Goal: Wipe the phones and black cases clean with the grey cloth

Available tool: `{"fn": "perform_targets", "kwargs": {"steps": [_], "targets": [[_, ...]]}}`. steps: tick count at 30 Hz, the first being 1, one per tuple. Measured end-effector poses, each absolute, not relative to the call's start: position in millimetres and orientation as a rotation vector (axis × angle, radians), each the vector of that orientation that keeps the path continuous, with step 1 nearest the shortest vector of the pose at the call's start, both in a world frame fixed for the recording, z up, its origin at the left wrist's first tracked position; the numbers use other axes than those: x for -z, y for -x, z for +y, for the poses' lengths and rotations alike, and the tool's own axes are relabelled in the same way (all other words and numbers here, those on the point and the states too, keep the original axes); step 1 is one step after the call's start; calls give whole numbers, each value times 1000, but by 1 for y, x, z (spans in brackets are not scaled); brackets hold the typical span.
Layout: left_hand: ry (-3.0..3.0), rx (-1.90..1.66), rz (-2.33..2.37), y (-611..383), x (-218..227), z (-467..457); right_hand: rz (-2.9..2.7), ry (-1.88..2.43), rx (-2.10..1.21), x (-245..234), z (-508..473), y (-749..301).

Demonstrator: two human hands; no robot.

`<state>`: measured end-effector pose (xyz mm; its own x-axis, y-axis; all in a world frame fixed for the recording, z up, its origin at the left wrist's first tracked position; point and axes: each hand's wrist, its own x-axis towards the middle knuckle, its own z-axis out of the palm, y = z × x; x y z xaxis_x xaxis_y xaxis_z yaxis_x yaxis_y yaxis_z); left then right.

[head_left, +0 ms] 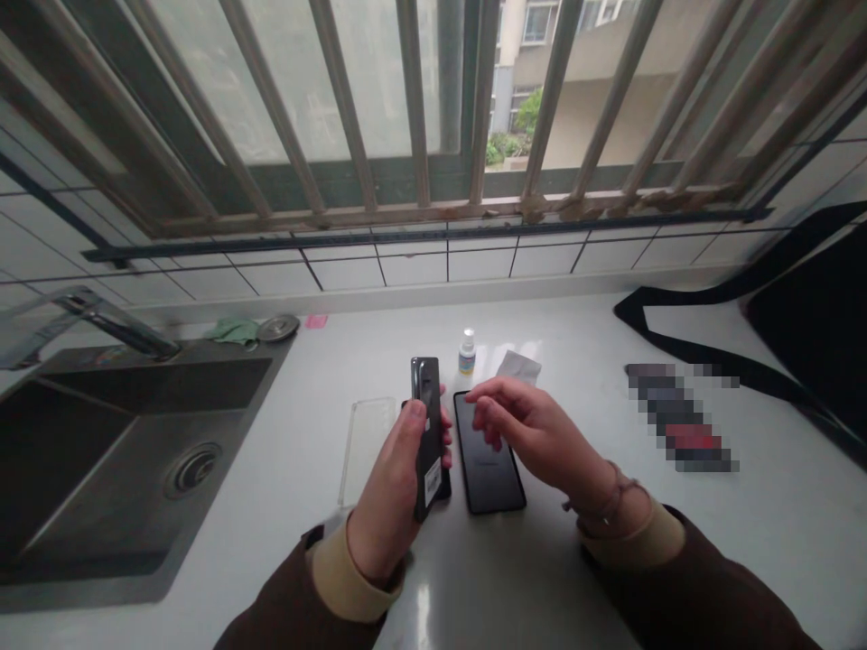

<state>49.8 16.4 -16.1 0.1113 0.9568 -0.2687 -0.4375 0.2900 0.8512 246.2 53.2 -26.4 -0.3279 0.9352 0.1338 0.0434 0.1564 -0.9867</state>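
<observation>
Currently held: a slim black smartphone (428, 433) with a white barcode sticker, upright in the left hand (389, 478), above and left of the flat phone; the grip is closed around its edges.
Right hand (535, 424): open, fingers loosely spread, over the flat black smartphone (491, 474); contact cannot be told.
Around the flat phone: a clear rectangular plastic sheet (366, 447) left; a small white capped bottle (467, 354) behind; a white paper square (518, 367) behind right.
Progress: the sheet lies apart from both phones; the bottle stands capped.

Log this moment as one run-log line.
left hand: holds upright phone | right hand: over flat phone | nearby: small bottle, clear plastic
</observation>
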Motion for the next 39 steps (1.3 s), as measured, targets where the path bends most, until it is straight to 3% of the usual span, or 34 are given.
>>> {"fn": "perform_targets", "kwargs": {"steps": [3, 8, 18, 27, 31, 39], "targets": [[-698, -1141, 920, -52, 16, 18, -1458, 799, -1583, 26, 45, -232], [-696, -1155, 874, -58, 17, 20, -1408, 965, -1613, 26, 45, -233], [-843, -955, 751, -56, 19, 13, -1551, 1374, -1325, 21, 46, -240], [-1971, -617, 1548, -45, 20, 23, -1766, 1855, -618, 27, 46, -249], [-2054, -415, 1701, -48, 21, 22, -1847, 1966, -616, 28, 44, -246], [-1940, -350, 1589, -50, 29, 26, -1968, 2017, -520, 41, 41, -235]]}}
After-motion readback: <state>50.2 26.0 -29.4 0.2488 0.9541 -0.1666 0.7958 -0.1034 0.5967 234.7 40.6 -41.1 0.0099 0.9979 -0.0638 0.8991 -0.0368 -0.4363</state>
